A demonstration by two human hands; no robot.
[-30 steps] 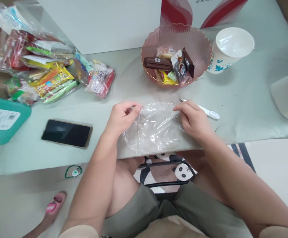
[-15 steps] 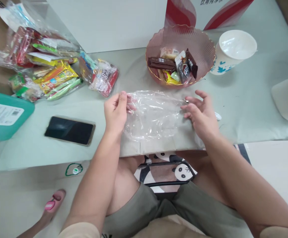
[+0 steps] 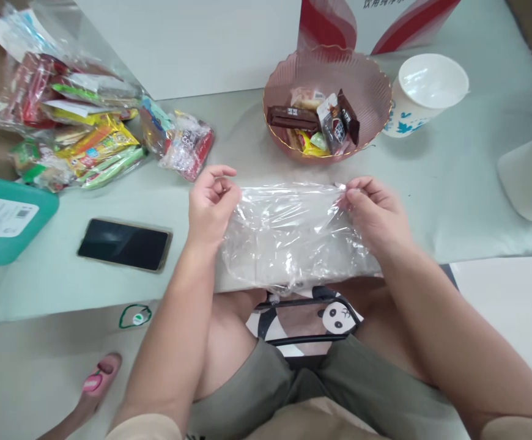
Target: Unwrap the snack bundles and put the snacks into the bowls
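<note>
- Shining along its many creases, a clear plastic film (image 3: 293,238) is held spread between two hands at the near edge of the worktop (image 3: 458,214), which can be seen through it.
- One upper corner is pinched between thumb and fingers by the left hand (image 3: 211,205), the opposite one by the right hand (image 3: 378,214).
- The worktop is covered with a pale grey-green cloth (image 3: 481,146), lightly wrinkled.
- At left, a dark-screened phone (image 3: 123,244) is laid flat near a labelled green container (image 3: 9,244); behind, wrapped snacks (image 3: 98,146) are heaped.
- Beyond the film, a gold-rimmed pink bowl (image 3: 373,91) is partly filled with packets (image 3: 332,122); a blue-printed paper cup (image 3: 408,116) is set just beside it.
- The back is bounded by a white carton (image 3: 202,49).
- Below, a pale floor (image 3: 32,360) is seen.
</note>
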